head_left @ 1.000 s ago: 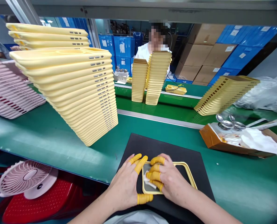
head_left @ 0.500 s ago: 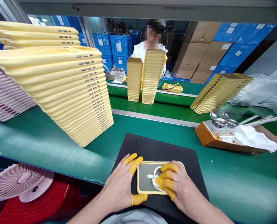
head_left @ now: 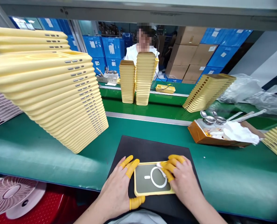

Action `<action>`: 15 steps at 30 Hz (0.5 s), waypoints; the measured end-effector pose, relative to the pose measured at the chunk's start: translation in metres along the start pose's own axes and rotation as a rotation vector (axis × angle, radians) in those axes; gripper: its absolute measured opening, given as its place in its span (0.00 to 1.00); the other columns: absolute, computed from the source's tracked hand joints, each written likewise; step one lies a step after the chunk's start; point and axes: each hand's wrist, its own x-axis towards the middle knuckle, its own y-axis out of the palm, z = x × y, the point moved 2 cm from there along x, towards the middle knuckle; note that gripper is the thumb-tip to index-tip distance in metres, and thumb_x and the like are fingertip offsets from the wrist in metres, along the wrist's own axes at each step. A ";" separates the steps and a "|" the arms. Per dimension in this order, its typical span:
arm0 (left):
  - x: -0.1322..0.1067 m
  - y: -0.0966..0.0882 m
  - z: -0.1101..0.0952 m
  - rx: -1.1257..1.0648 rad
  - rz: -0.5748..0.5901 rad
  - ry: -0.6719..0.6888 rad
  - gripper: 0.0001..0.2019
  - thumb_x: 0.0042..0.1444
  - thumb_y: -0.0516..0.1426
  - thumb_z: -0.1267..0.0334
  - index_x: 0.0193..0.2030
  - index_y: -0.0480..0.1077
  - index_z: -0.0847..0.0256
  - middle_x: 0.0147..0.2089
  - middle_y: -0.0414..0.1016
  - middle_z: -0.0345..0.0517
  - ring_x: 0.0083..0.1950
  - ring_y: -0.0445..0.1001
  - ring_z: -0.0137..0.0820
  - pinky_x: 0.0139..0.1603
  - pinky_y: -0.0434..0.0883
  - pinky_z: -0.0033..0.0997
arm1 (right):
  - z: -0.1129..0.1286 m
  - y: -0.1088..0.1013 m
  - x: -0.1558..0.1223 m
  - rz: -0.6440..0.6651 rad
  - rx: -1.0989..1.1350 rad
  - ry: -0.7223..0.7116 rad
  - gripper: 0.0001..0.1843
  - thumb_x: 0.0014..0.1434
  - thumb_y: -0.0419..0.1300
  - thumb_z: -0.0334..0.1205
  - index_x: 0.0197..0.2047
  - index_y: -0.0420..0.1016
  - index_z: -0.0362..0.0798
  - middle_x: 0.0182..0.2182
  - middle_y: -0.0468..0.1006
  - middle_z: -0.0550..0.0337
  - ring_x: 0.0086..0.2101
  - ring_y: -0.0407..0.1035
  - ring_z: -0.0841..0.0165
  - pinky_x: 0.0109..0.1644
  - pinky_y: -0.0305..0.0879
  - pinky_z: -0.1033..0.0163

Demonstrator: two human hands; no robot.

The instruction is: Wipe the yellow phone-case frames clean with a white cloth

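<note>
A long green workbench [head_left: 35, 158] fills the view, with a black mat [head_left: 138, 146] on it directly before the person. Left of the mat leans a tall stack of yellow phone cases [head_left: 59, 102]. Far beyond the mat stand two upright stacks [head_left: 138, 79], with a co-worker [head_left: 138, 51] behind them. Right of the mat sits a brown cardboard tray [head_left: 199, 137] holding crumpled tissue [head_left: 236, 133] and two metal cups [head_left: 208, 119].

A yellow phone case [head_left: 152, 179] lies flat on the mat. The left hand [head_left: 112, 189] steadies it, fingers spread, its thumb in a yellow finger cot [head_left: 136, 203] against the lower-left corner. The right hand [head_left: 184, 182] keeps its fingers [head_left: 168, 166] pressed together, pinching a small white cloth [head_left: 161, 168] onto the case's top edge.
</note>
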 end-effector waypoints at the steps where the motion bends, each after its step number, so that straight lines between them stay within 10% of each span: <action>1: 0.000 -0.001 -0.001 0.020 0.004 0.015 0.40 0.51 0.58 0.51 0.65 0.46 0.64 0.64 0.58 0.54 0.68 0.47 0.45 0.65 0.57 0.52 | -0.014 -0.007 -0.006 0.026 0.063 0.087 0.07 0.57 0.57 0.37 0.35 0.77 0.54 0.33 0.77 0.59 0.43 0.65 0.60 0.53 0.54 0.47; 6: 0.009 -0.005 -0.002 0.198 -0.030 0.222 0.35 0.56 0.53 0.45 0.63 0.54 0.68 0.62 0.61 0.62 0.63 0.59 0.51 0.59 0.63 0.52 | -0.069 -0.026 -0.024 -0.289 0.892 0.662 0.11 0.45 0.69 0.47 0.32 0.78 0.53 0.37 0.78 0.58 0.41 0.70 0.62 0.48 0.65 0.54; 10: 0.031 -0.013 0.001 0.136 -0.184 0.346 0.21 0.63 0.46 0.55 0.53 0.65 0.70 0.39 0.77 0.58 0.40 0.77 0.42 0.38 0.75 0.39 | -0.075 -0.023 -0.023 -0.555 1.243 0.871 0.18 0.36 0.73 0.46 0.32 0.79 0.51 0.35 0.78 0.58 0.39 0.71 0.65 0.51 0.66 0.57; 15: 0.038 -0.020 0.006 -0.496 0.034 -0.127 0.19 0.67 0.38 0.59 0.53 0.65 0.61 0.23 0.70 0.37 0.22 0.70 0.28 0.22 0.68 0.25 | -0.078 -0.033 -0.028 -0.633 1.268 0.863 0.21 0.31 0.74 0.47 0.31 0.78 0.50 0.35 0.78 0.58 0.39 0.71 0.64 0.54 0.64 0.54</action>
